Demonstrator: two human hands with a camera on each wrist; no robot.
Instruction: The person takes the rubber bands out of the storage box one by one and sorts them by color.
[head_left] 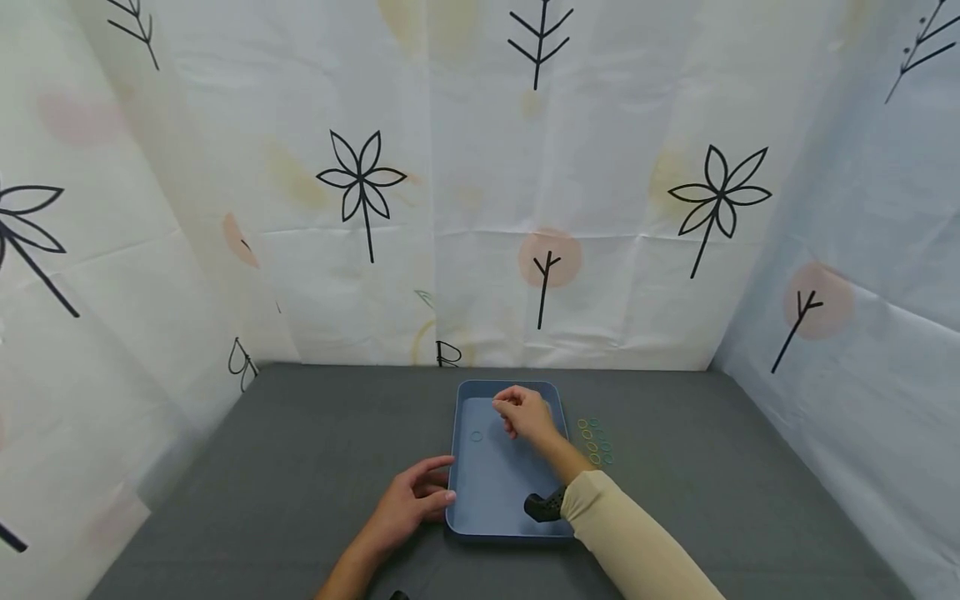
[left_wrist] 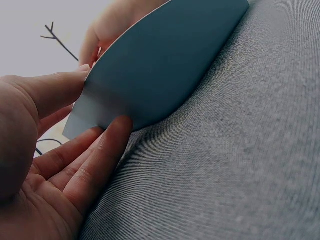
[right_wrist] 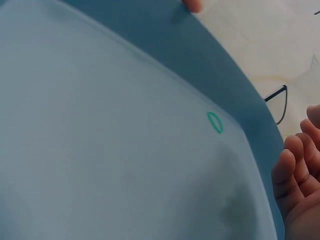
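Note:
A shallow blue tray [head_left: 480, 500] lies on the grey cloth. At its left side my left hand [head_left: 408, 504] rests thumb and fingertips on the outer wall; in the left wrist view, the thumb [left_wrist: 60, 92] reaches the rim and other fingers touch lower down. Over the far half of the tray hovers my right hand [head_left: 525, 414], thumb and index drawn together, other fingers [right_wrist: 295, 170] bent. I cannot tell whether a ring sits between those fingertips. A thin green ring [right_wrist: 215, 122] lies on the tray floor near the left wall.
Just right of the tray, several thin yellow and green rings [head_left: 594, 446] lie in two rows on the grey cloth [head_left: 337, 433]. My right wrist and sleeve [head_left: 630, 525] cross the tray's right edge. White printed fabric [head_left: 480, 292] stands around the back and sides.

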